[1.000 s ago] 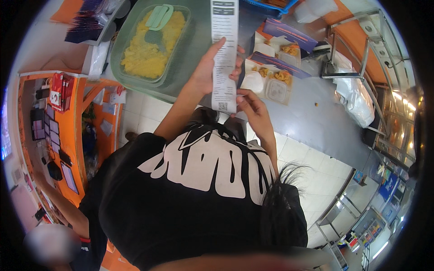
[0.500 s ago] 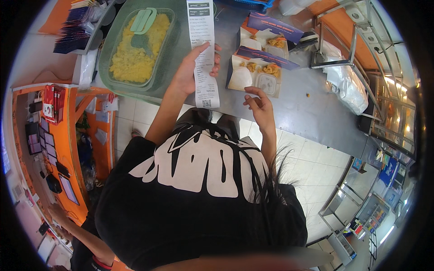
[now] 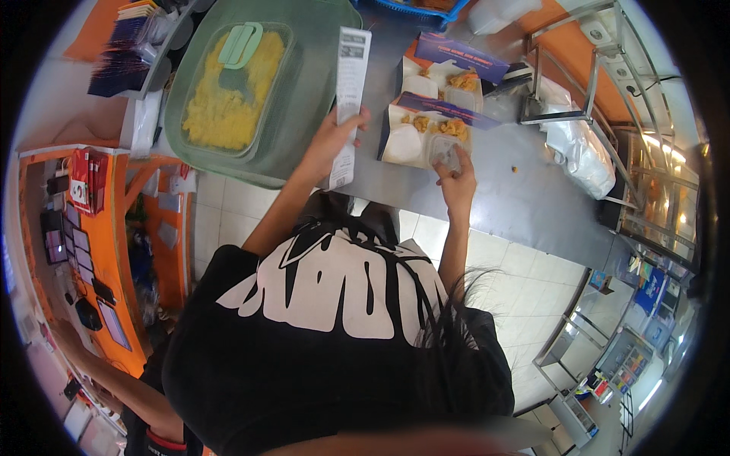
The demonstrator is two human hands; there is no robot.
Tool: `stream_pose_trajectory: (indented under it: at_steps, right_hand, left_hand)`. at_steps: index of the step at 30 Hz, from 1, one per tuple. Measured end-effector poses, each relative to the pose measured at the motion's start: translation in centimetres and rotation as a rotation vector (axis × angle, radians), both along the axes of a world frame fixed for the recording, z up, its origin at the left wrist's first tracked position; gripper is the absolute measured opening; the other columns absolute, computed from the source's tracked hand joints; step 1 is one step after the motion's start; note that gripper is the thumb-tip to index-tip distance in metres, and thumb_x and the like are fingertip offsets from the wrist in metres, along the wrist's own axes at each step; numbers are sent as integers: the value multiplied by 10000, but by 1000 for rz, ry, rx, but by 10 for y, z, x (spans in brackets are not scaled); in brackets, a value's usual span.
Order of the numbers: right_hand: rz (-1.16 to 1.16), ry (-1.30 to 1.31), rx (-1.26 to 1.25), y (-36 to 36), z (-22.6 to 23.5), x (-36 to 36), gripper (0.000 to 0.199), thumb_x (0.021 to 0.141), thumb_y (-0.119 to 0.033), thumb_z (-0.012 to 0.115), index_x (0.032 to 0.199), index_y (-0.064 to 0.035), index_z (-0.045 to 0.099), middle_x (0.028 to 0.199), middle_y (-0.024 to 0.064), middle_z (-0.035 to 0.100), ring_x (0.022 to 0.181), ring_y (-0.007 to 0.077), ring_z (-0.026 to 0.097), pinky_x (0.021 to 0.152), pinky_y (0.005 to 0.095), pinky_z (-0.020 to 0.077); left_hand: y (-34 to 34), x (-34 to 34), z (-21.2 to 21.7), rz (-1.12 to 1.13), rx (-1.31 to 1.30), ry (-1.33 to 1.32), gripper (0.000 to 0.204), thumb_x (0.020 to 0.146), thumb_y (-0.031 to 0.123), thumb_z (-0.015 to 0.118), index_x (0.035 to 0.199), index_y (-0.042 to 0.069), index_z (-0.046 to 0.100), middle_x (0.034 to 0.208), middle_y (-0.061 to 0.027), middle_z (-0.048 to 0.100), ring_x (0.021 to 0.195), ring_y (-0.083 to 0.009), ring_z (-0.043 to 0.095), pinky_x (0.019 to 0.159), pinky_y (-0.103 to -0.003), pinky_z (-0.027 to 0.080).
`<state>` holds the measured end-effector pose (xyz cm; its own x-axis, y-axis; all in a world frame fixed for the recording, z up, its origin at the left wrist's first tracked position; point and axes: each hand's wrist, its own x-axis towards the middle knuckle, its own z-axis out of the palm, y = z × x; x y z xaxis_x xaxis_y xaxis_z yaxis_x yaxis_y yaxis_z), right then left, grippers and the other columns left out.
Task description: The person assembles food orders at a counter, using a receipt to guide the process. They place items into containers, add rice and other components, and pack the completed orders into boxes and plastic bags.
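Note:
A long white paper receipt (image 3: pixel 350 83) is gripped in my left hand (image 3: pixel 332 144), standing edgewise above the counter. My right hand (image 3: pixel 458 176) reaches to the nearer open meal box (image 3: pixel 396 162), its fingertips on a small clear lidded plastic cup (image 3: pixel 443 146) in the box's front corner. Whether the fingers lift the cup or only touch it is hard to make out. Beside the cup lie a white paper-wrapped portion (image 3: pixel 404 143) and pieces of fried food (image 3: pixel 454 128). Behind stands a second open meal box (image 3: pixel 461 80) with similar contents.
On the left, a big green tub (image 3: pixel 176 114) holds a clear-lidded container of yellow food (image 3: pixel 220 114). A metal rack (image 3: pixel 559 118) and white plastic bags (image 3: pixel 574 152) stand right on the steel counter (image 3: pixel 525 199). A blue basket (image 3: pixel 426 9) sits at the back. Another person's arm (image 3: pixel 129 384) shows lower left.
My right hand has moved forward onto the clear cup in the nearer box. My left hand has lowered slightly, and the receipt has turned from facing me to nearly edge-on.

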<state>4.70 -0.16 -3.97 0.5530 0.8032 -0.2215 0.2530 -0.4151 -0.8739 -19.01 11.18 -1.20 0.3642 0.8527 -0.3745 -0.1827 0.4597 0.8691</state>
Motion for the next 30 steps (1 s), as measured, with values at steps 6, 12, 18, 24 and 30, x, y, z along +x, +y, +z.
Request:
stream_pose_trajectory:
  at_steps: [6,12,18,24,30]
  right_hand:
    - [68,-182,-132,7,2,5,515,728,-241,791,1163,-59,586,1261,202,497,700,206,627,597,304,518]
    - [199,-467,-111,24,14,6,738,638,-364,841,1214,-76,481,1132,198,527,1017,344,578,835,424,494]
    - [211,-444,-299,14,22,12,842,604,-412,849,1247,-70,427,1153,198,529,1005,380,590,832,432,501]
    - [197,-427,-316,5,29,12,834,603,-399,852,1228,-66,411,1180,199,558,1014,369,607,822,430,504]
    - [275,-430,-130,8,30,17,761,633,-364,844,1222,-73,460,1177,211,569,1030,378,602,844,426,498]
  left_hand:
    - [-17,29,-62,-98,98,330,494,773,367,755,1062,75,480,988,-45,514,918,-152,529,726,-317,464]
    - [-17,40,-79,-264,572,690,577,768,251,771,1157,-13,437,1055,-132,484,959,-214,540,675,-295,506]
    - [-30,45,-81,-307,178,273,707,765,92,718,1298,-60,279,1227,-184,301,1082,-319,490,658,-315,631]
    - [-48,55,-77,-312,269,407,676,769,117,716,1254,-82,289,1193,-220,328,1114,-356,452,741,-367,602]
    - [-34,65,-62,-178,643,531,642,792,275,727,1169,-71,338,1145,-242,393,1050,-424,484,865,-453,435]
